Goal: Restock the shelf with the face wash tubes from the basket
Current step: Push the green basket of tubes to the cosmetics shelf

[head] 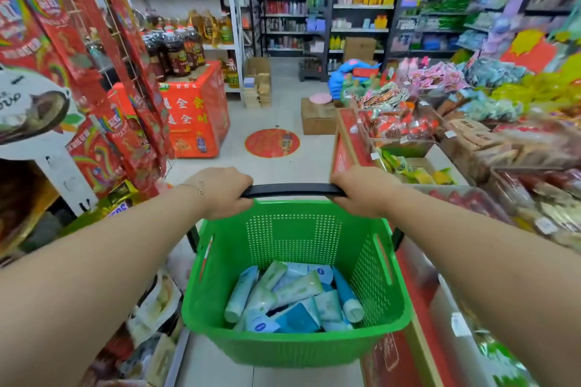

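A green plastic basket (371, 264) hangs in front of me over the aisle floor. Several pale green, white and blue face wash tubes (292, 297) lie piled on its bottom. My left hand (223, 192) grips the left end of the black handle (292, 190), and my right hand (364, 190) grips its right end. Both arms reach forward. Dark shelves of toiletry bottles and tubes (361, 3) stand at the far end of the aisle.
Red promotional displays (125, 122) and oil bottles (176, 50) line the left side. Snack bins (471, 141) run along the right. Cardboard boxes (317, 116) sit on the floor ahead, beyond a round red floor sticker (272, 143).
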The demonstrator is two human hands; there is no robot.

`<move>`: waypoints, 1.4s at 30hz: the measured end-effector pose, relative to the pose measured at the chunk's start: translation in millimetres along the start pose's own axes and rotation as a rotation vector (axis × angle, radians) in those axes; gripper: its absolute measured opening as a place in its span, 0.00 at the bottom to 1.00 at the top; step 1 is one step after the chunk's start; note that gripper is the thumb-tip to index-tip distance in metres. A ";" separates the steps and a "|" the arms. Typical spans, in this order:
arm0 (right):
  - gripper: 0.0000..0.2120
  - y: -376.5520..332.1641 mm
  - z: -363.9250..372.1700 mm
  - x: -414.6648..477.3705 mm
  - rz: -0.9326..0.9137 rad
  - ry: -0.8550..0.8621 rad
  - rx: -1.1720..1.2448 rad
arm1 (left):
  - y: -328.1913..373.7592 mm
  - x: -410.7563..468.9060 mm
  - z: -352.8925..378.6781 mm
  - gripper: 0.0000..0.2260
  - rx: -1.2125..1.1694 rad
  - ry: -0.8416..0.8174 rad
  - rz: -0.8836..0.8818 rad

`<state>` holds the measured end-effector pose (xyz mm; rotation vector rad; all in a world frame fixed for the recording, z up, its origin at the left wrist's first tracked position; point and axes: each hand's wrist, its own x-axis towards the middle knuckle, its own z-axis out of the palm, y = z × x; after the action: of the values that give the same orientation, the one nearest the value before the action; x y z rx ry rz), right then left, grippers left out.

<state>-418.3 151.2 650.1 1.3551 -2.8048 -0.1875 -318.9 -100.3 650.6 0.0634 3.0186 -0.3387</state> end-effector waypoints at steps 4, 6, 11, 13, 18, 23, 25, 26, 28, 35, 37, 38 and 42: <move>0.08 37.9 -23.1 30.3 -0.015 0.025 0.012 | -5.0 35.9 -28.9 0.11 0.020 0.028 -0.012; 0.07 53.2 -34.0 46.8 -0.018 0.037 0.002 | -11.5 54.8 -39.9 0.11 0.030 0.056 -0.020; 0.07 94.1 -54.6 98.8 -0.018 0.075 -0.014 | -34.3 113.0 -59.7 0.10 0.007 0.109 -0.033; 0.07 110.7 -58.6 124.6 -0.011 0.078 -0.008 | -47.3 140.3 -65.3 0.10 0.009 0.128 -0.027; 0.06 148.5 -65.5 198.6 0.024 0.087 -0.028 | -87.8 215.1 -71.8 0.09 -0.017 0.140 -0.008; 0.04 185.1 -70.5 274.4 0.040 0.067 0.000 | -131.3 293.7 -75.1 0.10 -0.036 0.113 0.017; 0.03 201.1 -69.9 302.9 0.057 0.061 0.004 | -147.2 326.4 -76.9 0.11 -0.021 0.115 0.027; 0.03 208.6 -69.3 317.0 0.069 0.056 0.002 | -154.4 342.4 -78.1 0.11 -0.011 0.116 0.027; 0.03 223.3 -68.4 344.1 0.090 0.060 -0.010 | -168.2 373.9 -79.8 0.12 0.015 0.126 0.028; 0.04 289.1 -57.7 456.0 0.099 0.108 -0.055 | -220.7 495.1 -78.6 0.12 0.053 0.159 -0.017; 0.07 310.5 -53.5 496.4 0.101 0.099 -0.070 | -238.0 533.9 -76.9 0.12 0.049 0.160 -0.031; 0.08 322.1 -51.6 516.9 0.103 0.094 -0.075 | -246.4 553.5 -77.4 0.12 0.042 0.153 -0.035; 0.11 363.6 -52.4 598.5 0.097 0.083 -0.092 | -283.2 629.0 -81.9 0.13 0.025 0.122 -0.070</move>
<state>-1070.6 -98.0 724.6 1.1772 -2.7488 -0.2487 -966.9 -339.2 724.7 -0.0204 3.1437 -0.3924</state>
